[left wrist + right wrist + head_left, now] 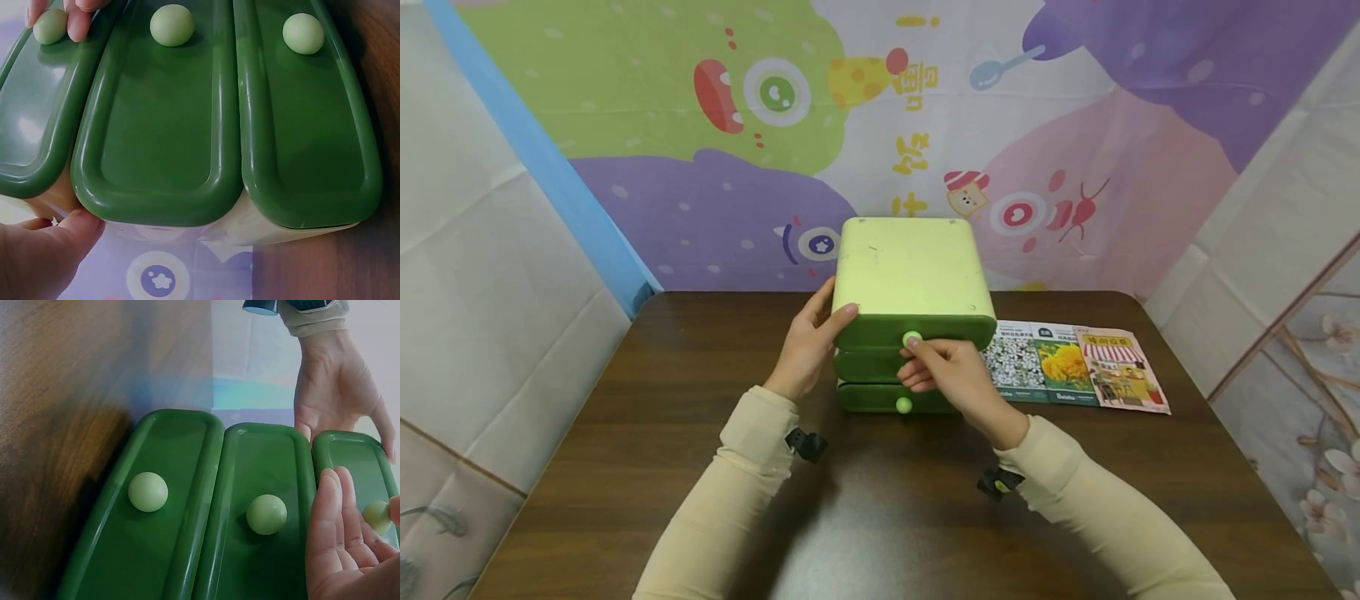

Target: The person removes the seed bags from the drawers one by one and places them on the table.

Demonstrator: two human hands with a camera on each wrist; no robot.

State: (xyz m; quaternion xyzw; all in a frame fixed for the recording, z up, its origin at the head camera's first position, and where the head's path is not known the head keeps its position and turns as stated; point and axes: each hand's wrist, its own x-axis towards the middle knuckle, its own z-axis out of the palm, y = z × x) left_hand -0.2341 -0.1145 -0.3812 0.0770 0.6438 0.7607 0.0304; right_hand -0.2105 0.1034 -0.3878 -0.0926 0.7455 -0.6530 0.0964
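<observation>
A small three-drawer cabinet with a pale green shell and dark green fronts stands upright on the table. My left hand rests against its left side, thumb over the top front edge and fingers extended along the side. With thumb and index finger my right hand pinches the round knob of the top drawer; its other fingers hang below, before the middle drawer. The middle knob and bottom knob are untouched. Whether the top drawer sits slightly out, I cannot tell.
Right of the cabinet, flat printed packets lie side by side: one with white flowers, one with a yellow flower, one with a shop drawing. A cartoon-printed cloth hangs behind the brown wooden table.
</observation>
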